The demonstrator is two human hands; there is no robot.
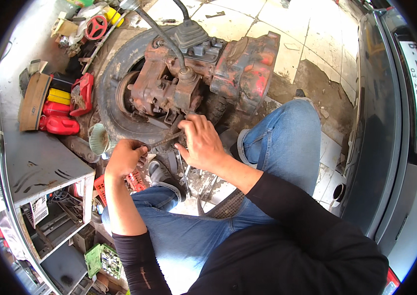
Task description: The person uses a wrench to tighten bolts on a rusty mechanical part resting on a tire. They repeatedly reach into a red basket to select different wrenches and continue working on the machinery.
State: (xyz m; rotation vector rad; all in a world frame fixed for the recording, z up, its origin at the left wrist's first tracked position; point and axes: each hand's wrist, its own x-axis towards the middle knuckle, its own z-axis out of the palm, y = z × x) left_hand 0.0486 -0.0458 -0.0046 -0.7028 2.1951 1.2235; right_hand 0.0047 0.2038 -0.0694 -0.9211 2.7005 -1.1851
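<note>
A thin dark metal rod (164, 141) spans the gap between my two hands. My left hand (127, 157) pinches its left end with the fingers closed. Its other end runs in between the thumb and curled fingers of my right hand (202, 142), where the grip is partly hidden. My right fingertips are close to the lower edge of a rusty gearbox (161, 88). The gearbox, with a long shift lever (166, 42) and a rubber lever boot (190, 33), rests on a tyre (109, 105) lying flat.
On my left stands a grey metal workbench (46, 162) with red plastic bottles (60, 125) and a cardboard piece (34, 102). A pale green funnel-like cup (99, 139) is beside the tyre. A car (390, 123) closes off the right. Broken floor tiles (324, 93) lie behind my knee.
</note>
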